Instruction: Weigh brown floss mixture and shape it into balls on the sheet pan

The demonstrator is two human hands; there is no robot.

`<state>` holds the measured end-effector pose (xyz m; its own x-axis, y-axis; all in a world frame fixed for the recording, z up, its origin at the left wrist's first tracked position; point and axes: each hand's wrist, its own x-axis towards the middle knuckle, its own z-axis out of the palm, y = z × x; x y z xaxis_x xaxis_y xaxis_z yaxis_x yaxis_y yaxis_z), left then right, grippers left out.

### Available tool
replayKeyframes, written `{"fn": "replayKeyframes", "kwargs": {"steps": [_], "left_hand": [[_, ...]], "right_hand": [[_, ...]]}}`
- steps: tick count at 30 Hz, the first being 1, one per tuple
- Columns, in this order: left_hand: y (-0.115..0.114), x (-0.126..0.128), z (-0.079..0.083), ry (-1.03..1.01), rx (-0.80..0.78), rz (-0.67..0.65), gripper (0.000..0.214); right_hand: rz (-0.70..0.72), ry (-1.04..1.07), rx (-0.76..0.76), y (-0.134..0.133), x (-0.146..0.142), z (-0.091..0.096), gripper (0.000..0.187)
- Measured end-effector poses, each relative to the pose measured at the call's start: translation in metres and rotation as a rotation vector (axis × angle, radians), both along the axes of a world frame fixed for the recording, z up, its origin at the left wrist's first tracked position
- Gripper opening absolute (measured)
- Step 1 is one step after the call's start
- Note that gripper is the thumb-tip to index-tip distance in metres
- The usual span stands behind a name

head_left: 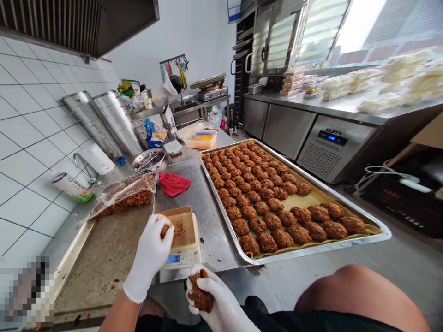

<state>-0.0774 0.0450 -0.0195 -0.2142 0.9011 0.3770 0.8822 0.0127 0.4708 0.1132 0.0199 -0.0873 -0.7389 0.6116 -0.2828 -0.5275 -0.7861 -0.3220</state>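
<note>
Left hand point(152, 244) forward, fingers point(168, 241) curled, right hand point(219, 295) lower and nearer, fingers cupped, both white-gloved

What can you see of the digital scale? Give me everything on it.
The scale has a pale, plastic-looking body and a lit bluish display reading 0.0, on the side facing the person. A tan, square, shallow tray sits on top, holding scattered brown crumbs. The scale lies flat on the metal table, near its front edge. The gloved left hand covers part of its left side; whether they touch is unclear.
</note>
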Motion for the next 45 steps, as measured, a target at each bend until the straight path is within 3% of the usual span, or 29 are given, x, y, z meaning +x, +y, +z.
{"fn": "replayKeyframes", "kwargs": {"steps": [3,5,8,10,12,15,19,23,28,32,36,40,45], "left_hand": [[0.016,-0.009,-0.002,0.09,-0.067,-0.095,0.021],[0.013,-0.014,0.002,0.104,-0.065,-0.076,0.027],[-0.011,-0.013,0.011,0.059,-0.012,0.052,0.024],[-0.033,0.0,0.01,0.012,0.063,0.136,0.018],[-0.055,0.025,-0.003,0.004,0.094,0.112,0.012],[-0.079,0.069,-0.037,-0.011,0.012,-0.111,0.013],[-0.093,0.109,-0.076,0.046,0.046,-0.143,0.028],[-0.093,0.12,-0.091,0.22,0.056,-0.092,0.017],[-0.089,0.119,-0.092,0.288,0.05,-0.032,0.024],[-0.091,0.11,-0.076,0.137,-0.003,-0.073,0.024],[-0.083,0.074,-0.048,0.028,-0.062,-0.059,0.017],[-0.043,0.017,-0.026,0.09,-0.047,0.057,0.02],[0.017,-0.026,-0.023,0.197,-0.229,-0.05,0.024]], "right_hand": [[0.053,0.008,-0.079,-0.002,0.004,-0.008,0.028],[0.066,-0.034,-0.141,-0.001,0.008,-0.011,0.031],[0.072,-0.034,-0.166,0.002,0.017,-0.013,0.037],[0.087,-0.022,-0.176,0.002,0.022,-0.015,0.042],[0.104,-0.061,-0.209,0.0,0.025,-0.02,0.043],[0.054,-0.194,-0.267,-0.005,0.026,-0.031,0.033],[-0.05,-0.237,-0.229,-0.01,0.022,-0.047,0.031],[-0.105,-0.177,-0.148,-0.008,0.016,-0.049,0.029],[-0.148,-0.229,-0.085,-0.009,0.01,-0.045,0.023],[-0.16,-0.201,-0.118,-0.009,0.01,-0.044,0.022],[-0.146,-0.173,-0.156,-0.003,0.017,-0.045,0.022],[-0.101,-0.182,-0.188,0.002,0.02,-0.046,0.025],[-0.055,-0.188,-0.2,0.002,0.016,-0.053,0.028]]}}
